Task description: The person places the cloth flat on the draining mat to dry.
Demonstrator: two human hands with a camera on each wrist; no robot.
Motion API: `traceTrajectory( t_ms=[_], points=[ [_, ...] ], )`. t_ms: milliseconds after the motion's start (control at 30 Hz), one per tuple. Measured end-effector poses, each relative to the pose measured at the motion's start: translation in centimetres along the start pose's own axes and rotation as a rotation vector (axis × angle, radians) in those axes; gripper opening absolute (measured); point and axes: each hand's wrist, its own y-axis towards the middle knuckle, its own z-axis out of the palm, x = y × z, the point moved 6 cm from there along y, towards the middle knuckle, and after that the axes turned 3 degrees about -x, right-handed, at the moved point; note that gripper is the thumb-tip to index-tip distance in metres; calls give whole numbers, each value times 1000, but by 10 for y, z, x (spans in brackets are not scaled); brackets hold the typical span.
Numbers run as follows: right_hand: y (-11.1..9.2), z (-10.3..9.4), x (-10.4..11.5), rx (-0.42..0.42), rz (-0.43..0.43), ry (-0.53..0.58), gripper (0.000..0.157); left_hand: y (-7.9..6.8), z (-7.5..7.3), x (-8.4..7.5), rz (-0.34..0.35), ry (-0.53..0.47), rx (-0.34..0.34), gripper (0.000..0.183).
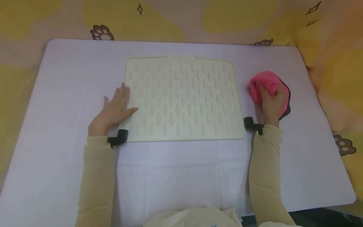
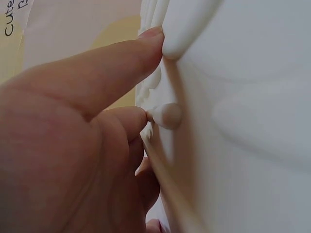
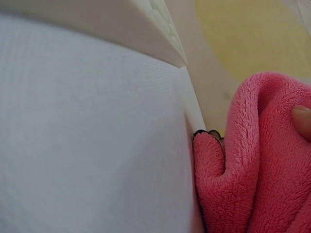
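Observation:
A cream drying mat (image 1: 184, 101) with rows of raised oval ridges lies flat on the white table. Its left edge is under my left hand (image 1: 114, 108), whose fingers spread out straight with the thumb over the ridges. In the left wrist view, the thumb (image 2: 116, 68) touches a ridge of the mat (image 2: 243, 87). My right hand (image 1: 273, 102) grips a bunched pink cloth (image 1: 265, 78) with a dark edge, to the right of the mat. The right wrist view shows the fluffy folds of the cloth (image 3: 243, 165) and one fingertip; most of that hand is out of frame.
A white cloth covers the table (image 1: 181, 176), which has rounded corners. Behind it and at the sides hangs a yellow and beige patterned curtain (image 1: 232, 19). Black wrist mounts (image 1: 119, 137) sit on both sleeves, close to the mat's lower corners.

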Motion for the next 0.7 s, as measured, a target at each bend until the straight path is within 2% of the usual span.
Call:
traceTrajectory(
  t_ms=[200, 333, 700],
  points=[
    [2, 2, -5, 27, 4, 62, 43, 1, 1, 1, -2, 3, 2, 82],
    [2, 2, -7, 43, 38, 68, 42, -1, 2, 2, -5, 2, 16, 82],
    [0, 1, -3, 40, 57, 67, 44, 0, -1, -2, 1, 5, 8, 82]
  ],
)
